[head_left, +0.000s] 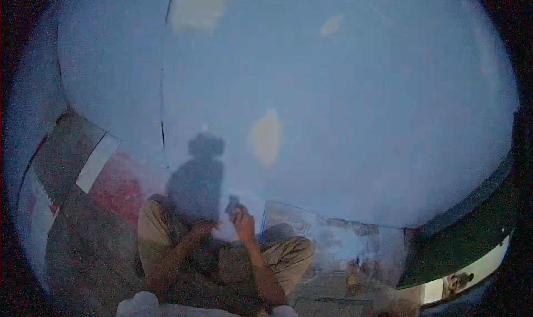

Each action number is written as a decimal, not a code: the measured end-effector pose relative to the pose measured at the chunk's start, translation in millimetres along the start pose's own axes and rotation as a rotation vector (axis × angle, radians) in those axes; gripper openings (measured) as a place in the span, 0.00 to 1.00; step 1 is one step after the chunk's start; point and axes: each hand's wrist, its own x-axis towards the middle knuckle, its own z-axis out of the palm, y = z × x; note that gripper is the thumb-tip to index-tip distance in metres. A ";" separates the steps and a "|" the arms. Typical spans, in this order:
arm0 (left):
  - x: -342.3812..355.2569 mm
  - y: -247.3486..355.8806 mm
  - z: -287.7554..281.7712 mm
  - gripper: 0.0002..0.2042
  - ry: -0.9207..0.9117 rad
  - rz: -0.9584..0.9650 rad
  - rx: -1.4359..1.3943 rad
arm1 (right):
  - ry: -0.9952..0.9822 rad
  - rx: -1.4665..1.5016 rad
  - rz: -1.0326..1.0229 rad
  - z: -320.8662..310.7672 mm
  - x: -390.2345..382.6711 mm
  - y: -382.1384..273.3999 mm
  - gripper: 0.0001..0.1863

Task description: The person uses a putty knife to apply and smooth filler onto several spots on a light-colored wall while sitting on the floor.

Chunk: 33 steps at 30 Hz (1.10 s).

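My right hand (pixel 243 223) is raised in front of a blue wall (pixel 355 111), its fingers closed. At its fingertips shows a small dark, flat, blade-like piece (pixel 232 205); the dim light hides its exact kind, and part of the dark shape may be shadow. Lower and to the left, my left hand (pixel 205 229) is held over my lap, close to the wall. Its fingers are too dim and blurred to make out, as is anything in them. Pale patches, one an oval yellowish patch (pixel 267 139), mark the wall above my hands.
My bent knees, in tan trousers (pixel 291 256), flank my hands. A red and white patch (pixel 114 178) lies left, beside grey floor (pixel 83 239). A blue-edged sheet (pixel 327 233) with whitish smears lies right. Beyond it are a dark green band (pixel 461 256) and a small distant person (pixel 458 281).
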 end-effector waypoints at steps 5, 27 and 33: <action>15.4 -0.5 -0.6 0.31 -0.026 0.065 -0.099 | 0.227 -0.172 -0.065 -93.8 81.9 -31.0 0.20; 62.4 -18.3 -60.3 0.28 0.018 0.177 -0.322 | 0.834 -0.787 -0.398 -148.6 284.8 -108.3 0.12; 59.3 -14.5 -44.2 0.26 0.024 0.148 -0.346 | 0.860 -0.814 -0.319 -151.5 282.5 -93.4 0.11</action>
